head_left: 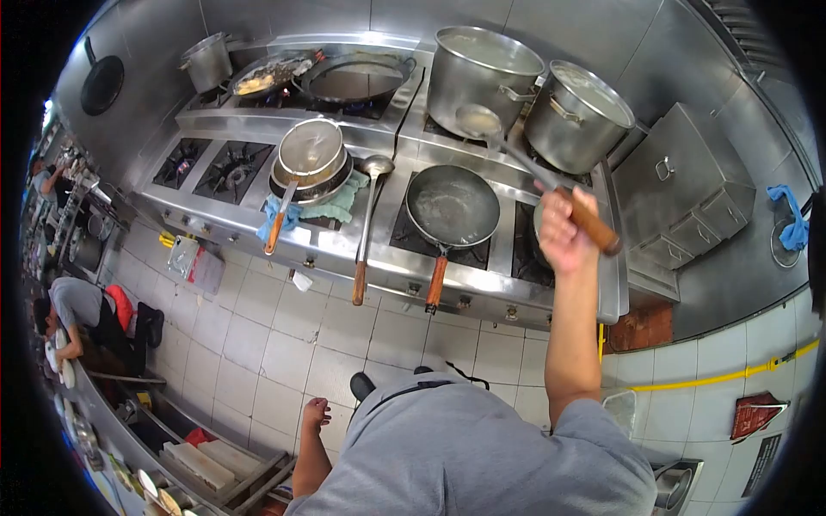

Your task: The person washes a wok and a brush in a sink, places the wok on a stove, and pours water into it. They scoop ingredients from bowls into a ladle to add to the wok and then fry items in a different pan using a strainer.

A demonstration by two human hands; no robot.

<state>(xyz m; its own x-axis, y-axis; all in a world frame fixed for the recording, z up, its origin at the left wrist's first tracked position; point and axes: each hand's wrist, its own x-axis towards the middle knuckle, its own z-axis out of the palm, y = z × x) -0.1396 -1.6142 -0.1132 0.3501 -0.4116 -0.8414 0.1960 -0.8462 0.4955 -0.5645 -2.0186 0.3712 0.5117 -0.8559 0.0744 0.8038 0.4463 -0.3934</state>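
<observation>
My right hand (570, 232) is wrapped round the wooden handle of a ladle (525, 159), raised over the front of the stove. The ladle's round bowl overlaps the wall of a large steel stockpot (473, 82) in this view. A second stockpot (581, 116) stands to its right, and both hold pale liquid. To the left of the ladle, a dark wok (453, 205) with a wooden handle sits on a front burner, a thin wet film inside it. My left hand (317, 413) hangs low at my side, fingers curled, away from the stove, with nothing showing in it.
Another ladle (363, 232) lies on the stove (387, 245) beside a mesh strainer (310, 150) resting on a pan. Behind are a wok with frying food (258, 82) and a wide wok of dark liquid (357, 82). A person (86, 318) bends over a counter at left.
</observation>
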